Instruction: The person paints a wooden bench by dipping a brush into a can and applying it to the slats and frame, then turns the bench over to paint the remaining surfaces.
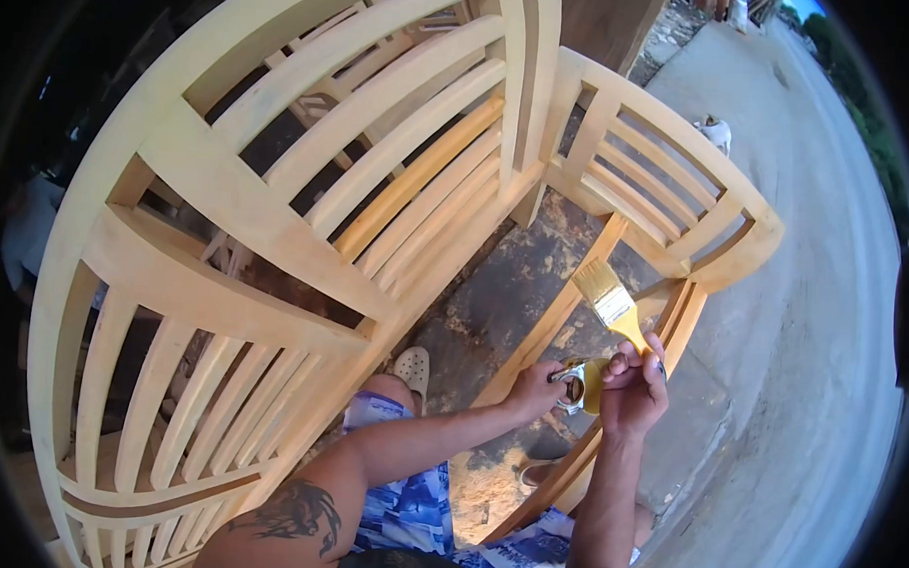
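Observation:
My right hand (635, 390) is closed around the yellow handle of a wide paintbrush (606, 295), its bristles pointing up and to the left. Just left of it, my left hand (537, 389) grips a small metal can (574, 385) at its side. Yellowish liquid or coating shows at the can's right side, partly behind my right hand. A pale wooden bench frame (218, 176) with curved slats rises on the left. One slat (418, 178) of its back is a deeper yellow than those around it.
The slatted wooden armrest side (669, 171) stands beyond my hands. Wooden rails (553, 323) run across the seat opening over a stained floor (495, 275). A pale road (793, 326) lies to the right, with a white animal (715, 133) near its edge.

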A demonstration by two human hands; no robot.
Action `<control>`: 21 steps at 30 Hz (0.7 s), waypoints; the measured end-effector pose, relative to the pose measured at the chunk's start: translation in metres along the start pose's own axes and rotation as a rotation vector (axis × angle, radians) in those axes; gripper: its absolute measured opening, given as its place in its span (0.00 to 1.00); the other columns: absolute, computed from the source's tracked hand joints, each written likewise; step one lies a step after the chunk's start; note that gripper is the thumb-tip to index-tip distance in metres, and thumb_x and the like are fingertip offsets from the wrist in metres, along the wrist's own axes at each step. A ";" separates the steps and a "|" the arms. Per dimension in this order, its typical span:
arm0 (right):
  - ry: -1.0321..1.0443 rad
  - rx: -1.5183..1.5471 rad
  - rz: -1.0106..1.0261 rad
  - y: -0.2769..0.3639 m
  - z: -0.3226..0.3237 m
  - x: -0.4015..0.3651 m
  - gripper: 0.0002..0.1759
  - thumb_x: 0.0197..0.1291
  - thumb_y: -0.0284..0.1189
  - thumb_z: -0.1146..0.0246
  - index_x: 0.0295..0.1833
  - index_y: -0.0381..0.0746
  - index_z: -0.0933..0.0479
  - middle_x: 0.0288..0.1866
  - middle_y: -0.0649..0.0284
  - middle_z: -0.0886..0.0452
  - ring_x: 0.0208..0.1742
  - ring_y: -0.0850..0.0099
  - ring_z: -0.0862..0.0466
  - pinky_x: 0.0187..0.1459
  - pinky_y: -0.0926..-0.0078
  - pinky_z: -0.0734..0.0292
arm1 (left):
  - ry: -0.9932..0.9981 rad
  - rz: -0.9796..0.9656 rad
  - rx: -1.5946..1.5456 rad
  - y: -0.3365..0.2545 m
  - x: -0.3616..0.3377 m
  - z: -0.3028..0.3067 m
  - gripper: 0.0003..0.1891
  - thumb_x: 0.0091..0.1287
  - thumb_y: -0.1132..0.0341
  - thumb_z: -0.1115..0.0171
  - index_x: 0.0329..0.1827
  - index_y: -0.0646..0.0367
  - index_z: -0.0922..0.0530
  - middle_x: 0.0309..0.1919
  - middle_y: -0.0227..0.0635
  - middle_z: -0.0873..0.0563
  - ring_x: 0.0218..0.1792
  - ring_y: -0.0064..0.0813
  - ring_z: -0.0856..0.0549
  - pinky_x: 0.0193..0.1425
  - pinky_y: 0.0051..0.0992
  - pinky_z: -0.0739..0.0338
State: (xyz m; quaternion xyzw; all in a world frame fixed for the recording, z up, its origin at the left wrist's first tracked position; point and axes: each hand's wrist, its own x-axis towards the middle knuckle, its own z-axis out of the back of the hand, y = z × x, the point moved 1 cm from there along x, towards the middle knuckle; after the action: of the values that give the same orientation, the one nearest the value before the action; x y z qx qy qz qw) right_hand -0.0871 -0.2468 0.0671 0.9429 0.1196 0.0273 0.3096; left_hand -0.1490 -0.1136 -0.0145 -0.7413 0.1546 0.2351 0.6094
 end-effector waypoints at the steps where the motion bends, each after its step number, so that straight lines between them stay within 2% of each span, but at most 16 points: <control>1: 0.002 0.006 0.002 -0.004 -0.007 0.005 0.20 0.71 0.33 0.41 0.64 0.36 0.27 0.46 0.50 0.13 0.40 0.62 0.12 0.39 0.66 0.15 | 0.011 -0.041 -0.039 0.011 0.008 0.000 0.10 0.70 0.72 0.39 0.51 0.68 0.20 0.36 0.38 0.12 0.36 0.25 0.10 0.33 0.25 0.12; 6: -0.009 -0.113 0.052 -0.029 -0.039 0.029 0.19 0.72 0.36 0.41 0.60 0.35 0.26 0.45 0.50 0.14 0.40 0.63 0.13 0.42 0.65 0.15 | 0.039 -0.082 -0.007 0.020 0.019 0.002 0.11 0.70 0.71 0.39 0.50 0.69 0.20 0.36 0.39 0.12 0.36 0.25 0.10 0.33 0.26 0.12; 8: -0.003 -0.214 0.089 -0.040 -0.049 0.039 0.19 0.73 0.37 0.41 0.59 0.35 0.26 0.45 0.51 0.15 0.40 0.64 0.13 0.42 0.65 0.16 | 0.051 -0.074 -0.012 0.016 0.024 0.002 0.12 0.69 0.69 0.38 0.50 0.68 0.20 0.36 0.40 0.12 0.36 0.26 0.10 0.34 0.27 0.12; 10: -0.033 -0.432 0.124 -0.047 -0.059 0.050 0.16 0.73 0.34 0.40 0.58 0.35 0.25 0.44 0.54 0.16 0.39 0.68 0.14 0.43 0.69 0.16 | 0.051 -0.028 -0.029 0.009 0.020 0.000 0.14 0.69 0.65 0.36 0.50 0.67 0.20 0.35 0.40 0.12 0.35 0.27 0.10 0.35 0.29 0.13; 12: -0.062 -0.714 0.175 -0.056 -0.076 0.063 0.14 0.72 0.31 0.39 0.57 0.34 0.24 0.44 0.56 0.16 0.38 0.70 0.14 0.43 0.71 0.17 | 0.016 -0.119 0.145 0.005 0.020 0.002 0.13 0.67 0.64 0.37 0.46 0.66 0.19 0.33 0.44 0.11 0.35 0.33 0.09 0.36 0.33 0.15; 13: -0.080 -0.760 0.190 -0.060 -0.090 0.068 0.13 0.70 0.27 0.37 0.56 0.34 0.24 0.42 0.58 0.17 0.37 0.74 0.16 0.43 0.75 0.18 | 0.000 -0.165 0.233 0.003 0.021 0.003 0.12 0.67 0.64 0.37 0.44 0.66 0.18 0.33 0.46 0.11 0.34 0.36 0.08 0.37 0.35 0.16; 16: -0.062 -0.867 0.260 -0.083 -0.111 0.088 0.12 0.69 0.27 0.35 0.54 0.34 0.22 0.40 0.60 0.17 0.37 0.75 0.16 0.43 0.77 0.19 | -0.024 -0.319 0.355 0.008 0.036 0.000 0.16 0.66 0.56 0.35 0.40 0.64 0.17 0.33 0.48 0.11 0.36 0.43 0.09 0.40 0.38 0.18; 19: 0.005 -1.168 0.486 -0.104 -0.130 0.104 0.12 0.66 0.27 0.32 0.53 0.34 0.21 0.40 0.58 0.16 0.38 0.72 0.16 0.43 0.73 0.20 | 0.029 -0.366 0.416 0.016 0.044 0.005 0.20 0.66 0.51 0.33 0.43 0.62 0.17 0.34 0.47 0.11 0.39 0.45 0.10 0.42 0.40 0.19; 20: 0.029 -1.266 0.563 -0.110 -0.136 0.109 0.13 0.65 0.27 0.31 0.52 0.34 0.21 0.39 0.57 0.16 0.38 0.71 0.16 0.43 0.72 0.20 | 0.043 -0.385 0.292 0.017 0.045 0.006 0.18 0.64 0.54 0.30 0.45 0.61 0.19 0.38 0.44 0.12 0.42 0.39 0.12 0.46 0.38 0.20; 21: 0.058 -1.302 0.622 -0.116 -0.139 0.114 0.14 0.64 0.26 0.31 0.53 0.34 0.21 0.40 0.54 0.16 0.39 0.65 0.15 0.44 0.67 0.19 | 0.055 -0.402 0.169 0.018 0.045 0.006 0.18 0.63 0.58 0.27 0.48 0.60 0.20 0.42 0.41 0.14 0.46 0.33 0.15 0.50 0.36 0.21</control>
State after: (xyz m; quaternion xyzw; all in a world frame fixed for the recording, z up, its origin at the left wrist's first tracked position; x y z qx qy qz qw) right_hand -0.0182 -0.0484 0.1079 0.5566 -0.1869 0.2051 0.7831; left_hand -0.1211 -0.1092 -0.0549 -0.7095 0.0395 0.0749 0.6996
